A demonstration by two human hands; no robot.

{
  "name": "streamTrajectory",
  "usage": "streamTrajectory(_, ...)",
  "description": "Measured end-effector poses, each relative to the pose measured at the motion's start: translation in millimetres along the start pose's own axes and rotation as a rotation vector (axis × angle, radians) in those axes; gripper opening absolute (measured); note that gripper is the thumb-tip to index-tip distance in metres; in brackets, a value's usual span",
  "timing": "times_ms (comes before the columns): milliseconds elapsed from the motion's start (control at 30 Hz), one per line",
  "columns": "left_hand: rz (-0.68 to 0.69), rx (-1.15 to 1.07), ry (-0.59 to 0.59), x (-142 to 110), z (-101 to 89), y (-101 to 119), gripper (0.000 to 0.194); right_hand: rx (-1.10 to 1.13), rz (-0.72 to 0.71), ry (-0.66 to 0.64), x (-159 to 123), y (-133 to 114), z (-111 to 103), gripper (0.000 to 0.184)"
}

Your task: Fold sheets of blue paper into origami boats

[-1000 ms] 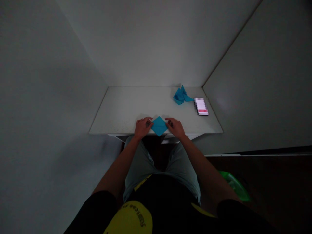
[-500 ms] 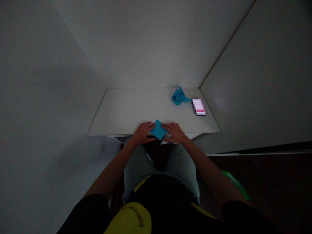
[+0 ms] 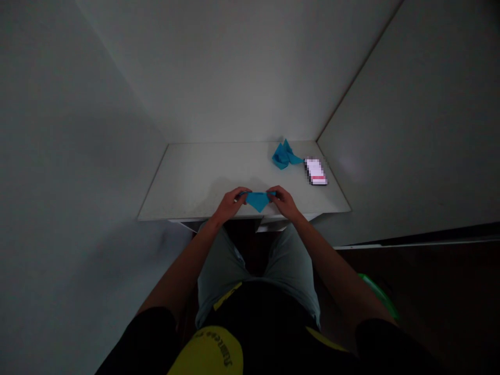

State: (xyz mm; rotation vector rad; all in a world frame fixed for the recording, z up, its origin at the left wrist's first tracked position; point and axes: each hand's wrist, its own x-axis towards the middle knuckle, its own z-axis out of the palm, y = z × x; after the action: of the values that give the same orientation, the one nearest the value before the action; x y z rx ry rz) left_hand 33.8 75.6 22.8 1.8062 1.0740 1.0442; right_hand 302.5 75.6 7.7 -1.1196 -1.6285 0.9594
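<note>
A small sheet of blue folded paper (image 3: 259, 201) is held between my two hands above the front part of the white table. Its upper edge runs straight across and one corner points down toward me. My left hand (image 3: 233, 202) pinches the paper's left end between thumb and fingers. At the right end, my right hand (image 3: 284, 201) grips it the same way. Fingertips hide both outer corners of the paper.
Farther back on the white table (image 3: 195, 177) lies a blue folded-paper figure (image 3: 286, 155). Beside it is a phone (image 3: 316, 171) with a lit, blurred screen. Walls enclose the table behind and at both sides. A green object (image 3: 378, 295) is down on the right.
The paper was a flat diamond under my fingers; now it shows as a downward-pointing triangle with a straight top edge. Both hands have moved slightly away from me and pinch its ends.
</note>
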Motion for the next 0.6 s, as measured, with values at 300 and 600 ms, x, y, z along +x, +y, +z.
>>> streamTrajectory(300, -0.099, 0.069, 0.058, -0.2, 15.1, -31.1, 0.028, -0.147, 0.000, 0.036, 0.5, 21.5, -3.8, 0.030)
streamTrajectory(600, -0.020, 0.044, 0.226, 1.2, 48.0, -24.9, 0.014, -0.215, -0.080, 0.165, 4.5, 15.5, 40.9, 0.038)
